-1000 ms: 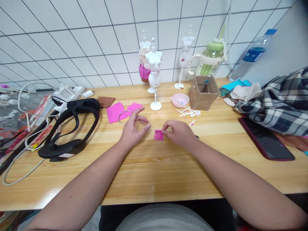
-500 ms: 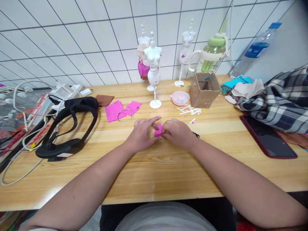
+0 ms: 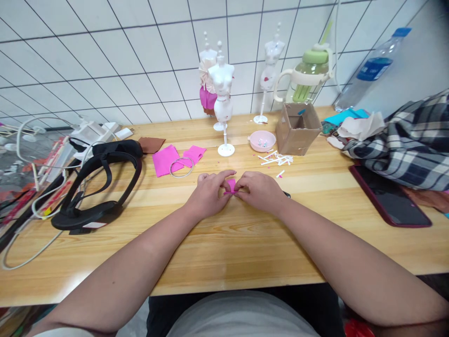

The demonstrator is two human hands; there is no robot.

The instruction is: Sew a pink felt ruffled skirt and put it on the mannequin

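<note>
Most of the small pink fabric piece [image 3: 231, 186] is hidden between the fingertips of both hands; only a bit of it shows, so its shape is hard to make out. The left hand [image 3: 209, 194] pinches it from the 9 o'clock side, and the right hand [image 3: 257, 191] pinches it from the 3 o'clock side, fingertips of the two hands meeting over it just above the wooden counter [image 3: 245, 248]. A dark slim object [image 3: 286, 194] pokes out at 3 o'clock of the right hand, mostly covered by it, and I cannot tell what it is.

At 10 o'clock of the hands lie pink fabric sheets [image 3: 165, 160] with a metal ring [image 3: 181, 167] resting partly on them, and a brown fabric scrap [image 3: 151, 144] beyond. At 12 o'clock stands a white mini mannequin [image 3: 222, 100], with a second mannequin in a pink skirt [image 3: 206, 82] half hidden behind it. At 1 o'clock sit a pink bowl [image 3: 263, 141], white paper scraps [image 3: 277, 160] and an open cardboard box [image 3: 298, 127]. A black headset [image 3: 98, 187] lies at 9 o'clock, a phone [image 3: 389, 196] at 3 o'clock, its far edge under plaid cloth [image 3: 407, 145] that is cut off by the frame
</note>
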